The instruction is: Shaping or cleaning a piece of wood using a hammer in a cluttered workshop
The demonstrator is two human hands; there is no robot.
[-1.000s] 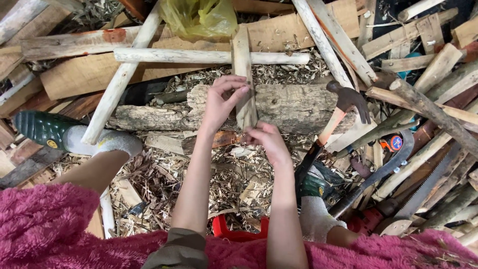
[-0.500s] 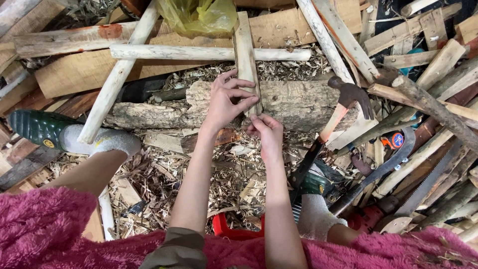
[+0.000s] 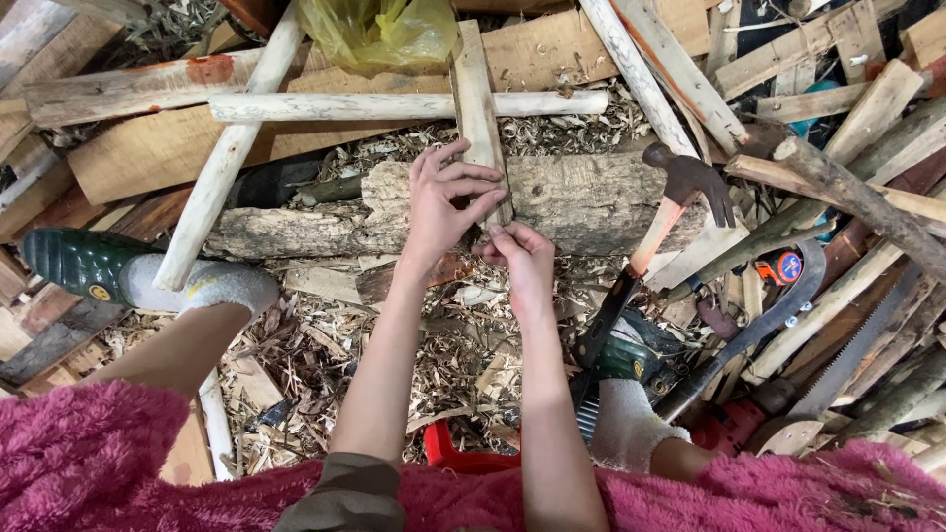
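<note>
Both hands [image 3: 483, 232] on upright wooden slat [image 3: 477, 108]

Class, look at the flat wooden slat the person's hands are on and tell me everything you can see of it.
The flat wooden slat is a pale, rough-sawn strip of bare wood, narrow and straight. It stands nearly upright in the view, leaning slightly, crossing over a peeled round pole and lying against the weathered log. Its top end reaches a yellow plastic bag. The left hand grips its lower part with fingers wrapped across the face, while the right hand pinches at its bottom end. Wood shavings lie beneath.
</note>
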